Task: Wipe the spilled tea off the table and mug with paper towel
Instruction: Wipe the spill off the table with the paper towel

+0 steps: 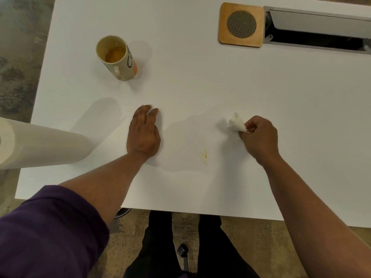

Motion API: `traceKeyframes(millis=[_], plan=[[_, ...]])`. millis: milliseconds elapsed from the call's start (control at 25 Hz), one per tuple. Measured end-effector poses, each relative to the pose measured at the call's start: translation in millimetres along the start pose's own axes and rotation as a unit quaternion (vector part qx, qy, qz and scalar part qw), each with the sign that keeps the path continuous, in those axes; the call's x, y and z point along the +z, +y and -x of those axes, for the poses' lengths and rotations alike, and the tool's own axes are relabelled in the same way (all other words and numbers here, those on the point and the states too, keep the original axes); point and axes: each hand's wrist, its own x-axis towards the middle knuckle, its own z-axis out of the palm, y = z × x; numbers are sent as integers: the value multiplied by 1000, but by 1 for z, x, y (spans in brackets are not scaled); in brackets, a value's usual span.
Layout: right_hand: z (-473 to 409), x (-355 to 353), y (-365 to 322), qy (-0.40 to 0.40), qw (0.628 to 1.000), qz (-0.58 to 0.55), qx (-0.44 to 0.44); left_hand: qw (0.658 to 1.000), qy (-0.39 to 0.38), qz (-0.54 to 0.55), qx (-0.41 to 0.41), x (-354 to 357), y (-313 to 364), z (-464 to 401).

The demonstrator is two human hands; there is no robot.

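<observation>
A cream mug [118, 59] with dark lettering stands upright at the back left of the white table [200, 81], with some amber tea in it. A small yellowish tea stain [204, 155] marks the table between my hands. My right hand [260, 138] is shut on a crumpled white paper towel [235, 123], which pokes out to the left, up and right of the stain. My left hand [143, 132] lies flat on the table, fingers together, holding nothing, left of the stain.
A paper towel roll [40, 143] stands at the table's left edge. A wooden square with a round mesh centre [241, 25] sits at the back, beside an open cable trough [317, 31]. The table's front edge runs just before my legs.
</observation>
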Motion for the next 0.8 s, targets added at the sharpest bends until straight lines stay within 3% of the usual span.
traceKeyframes(millis=[160, 440, 520, 680, 800], plan=[[-14, -6, 0, 63, 986, 142, -54, 1000, -2, -2, -3, -1, 0, 0], [-35, -5, -15, -24, 991, 86, -97, 1000, -4, -2, -7, 0, 1, -1], [-41, -5, -22, 11, 992, 71, -99, 1000, -3, -3, -9, -1, 2, 0], [-56, -3, -25, 154, 946, 240, -151, 1000, -2, -3, -5, -1, 1, 0], [-56, 13, -27, 77, 940, 276, -183, 1000, 0, -4, -2, -2, 0, 0]])
